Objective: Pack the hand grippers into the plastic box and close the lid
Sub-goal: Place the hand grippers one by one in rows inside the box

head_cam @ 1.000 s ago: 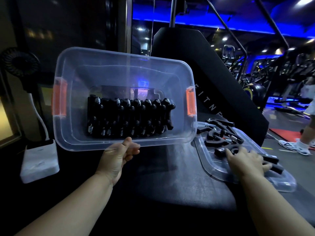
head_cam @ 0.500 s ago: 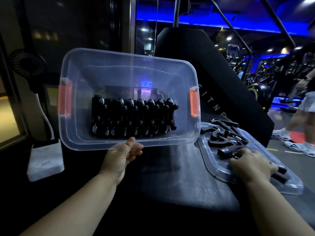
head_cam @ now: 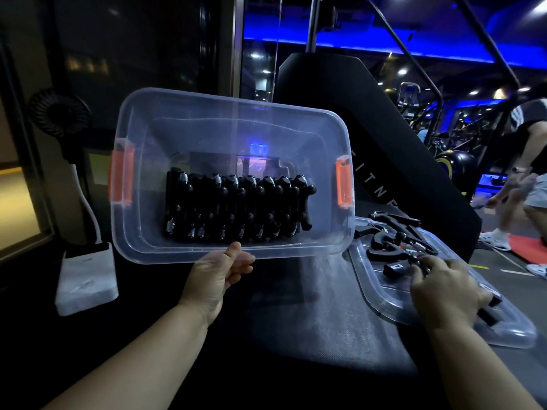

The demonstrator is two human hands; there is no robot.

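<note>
Left hand [head_cam: 217, 279] grips the near rim of the clear rectangular plastic box [head_cam: 207, 128], thumb inside, holding its opening tilted toward the viewer. A packed row of black spring hand grippers [head_cam: 236, 208] lies inside, just above the thumb. Right hand [head_cam: 444, 291] curls round a loose black hand gripper [head_cam: 395, 268] on the flat transparent lid [head_cam: 503, 335] beside the box.

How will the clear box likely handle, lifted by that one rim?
The clear box is probably heavy for its size: a packed row of hand grippers lies inside. Its thin rim may flex where the left hand grips it.
</note>
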